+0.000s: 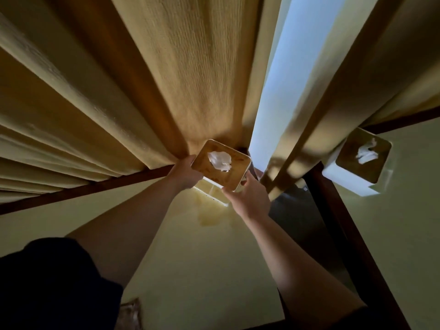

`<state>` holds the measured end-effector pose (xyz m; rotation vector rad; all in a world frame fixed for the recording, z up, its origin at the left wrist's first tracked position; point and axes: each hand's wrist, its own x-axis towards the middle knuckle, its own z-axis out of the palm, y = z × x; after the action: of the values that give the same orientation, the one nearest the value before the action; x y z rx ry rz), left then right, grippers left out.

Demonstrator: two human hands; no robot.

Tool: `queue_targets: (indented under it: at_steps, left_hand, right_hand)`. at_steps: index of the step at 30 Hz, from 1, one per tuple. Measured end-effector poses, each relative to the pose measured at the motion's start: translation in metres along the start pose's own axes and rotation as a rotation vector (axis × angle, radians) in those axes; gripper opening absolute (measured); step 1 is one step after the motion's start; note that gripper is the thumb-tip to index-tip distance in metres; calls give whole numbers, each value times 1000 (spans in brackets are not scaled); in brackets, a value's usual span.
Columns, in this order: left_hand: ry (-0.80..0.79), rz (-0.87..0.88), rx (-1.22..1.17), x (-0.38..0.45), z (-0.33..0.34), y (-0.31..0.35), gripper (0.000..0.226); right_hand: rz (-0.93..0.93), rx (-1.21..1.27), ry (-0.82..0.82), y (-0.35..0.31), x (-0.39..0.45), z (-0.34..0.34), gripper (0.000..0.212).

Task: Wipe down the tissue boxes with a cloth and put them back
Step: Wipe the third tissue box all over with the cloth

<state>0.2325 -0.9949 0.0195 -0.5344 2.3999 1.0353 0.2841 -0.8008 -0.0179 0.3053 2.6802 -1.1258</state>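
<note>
A white tissue box [234, 164] with a wooden lid and a white tissue sticking out of its slot is held at the far edge of a pale table [202, 258], close to the curtains. My left hand [185, 172] grips its left side and my right hand [247, 198] grips its near right corner. The box's base seems to rest on or just above the table; I cannot tell which. A second tissue box [359, 163] of the same kind stands on another pale surface at the right. No cloth is visible.
Heavy yellow curtains [142, 79] hang right behind the box, with a bright gap [273, 91] between them. A dark wooden rail [95, 186] runs along the table's far edge. A dark gap [304, 222] separates the two surfaces. A glassy object [129, 313] lies at the bottom.
</note>
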Motion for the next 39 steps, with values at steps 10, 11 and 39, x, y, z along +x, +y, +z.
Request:
queue_targets:
  at_steps: [10, 11, 39]
  left_hand:
    - [147, -43, -123, -69, 7, -43, 63]
    - [162, -53, -142, -83, 8, -52, 63]
    - [174, -140, -122, -257, 11, -306, 60]
  right_hand:
    - [-262, -23, -29, 6, -25, -7, 57]
    - [-279, -43, -54, 9, -33, -7, 63]
    - [-647, -178, -86, -21, -211, 39, 55]
